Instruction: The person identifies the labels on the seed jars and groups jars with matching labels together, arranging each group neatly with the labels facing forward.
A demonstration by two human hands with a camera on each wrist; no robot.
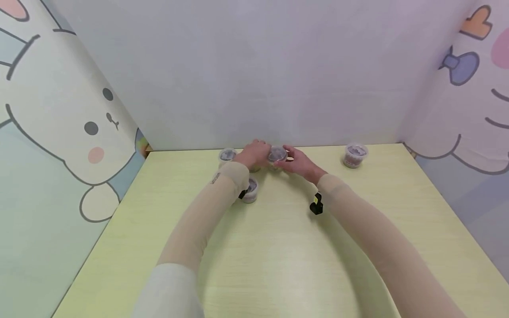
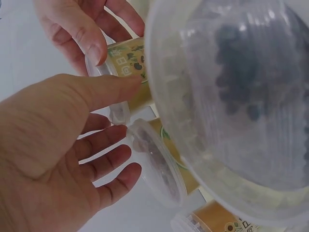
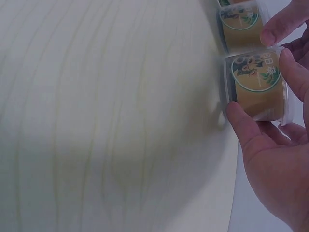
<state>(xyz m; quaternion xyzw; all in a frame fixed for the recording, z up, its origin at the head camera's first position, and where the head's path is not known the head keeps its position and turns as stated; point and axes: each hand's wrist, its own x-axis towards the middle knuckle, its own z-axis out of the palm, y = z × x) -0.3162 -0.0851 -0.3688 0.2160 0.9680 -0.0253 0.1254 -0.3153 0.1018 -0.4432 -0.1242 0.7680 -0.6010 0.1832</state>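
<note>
My right hand (image 1: 299,164) grips a small lidded plastic tub (image 1: 277,154) near the back of the table. In the right wrist view, thumb and fingers lie around this tub with its tan printed label (image 3: 258,99). My left hand (image 1: 254,153) is close beside it, thumb touching the same tub and the other fingers loosely spread, as the left wrist view shows. A second tub (image 2: 164,162) stands against the held one, mostly hidden by the left hand in the head view. Another tub (image 1: 228,154) is farther left. A nearer tub (image 1: 249,191) stands beside the left wrist.
One more lidded tub (image 1: 355,154) stands apart at the back right of the pale wooden table (image 1: 294,265). A plain white backdrop (image 1: 254,70) rises behind the table's rear edge. Cartoon-printed panels (image 1: 51,132) border both sides.
</note>
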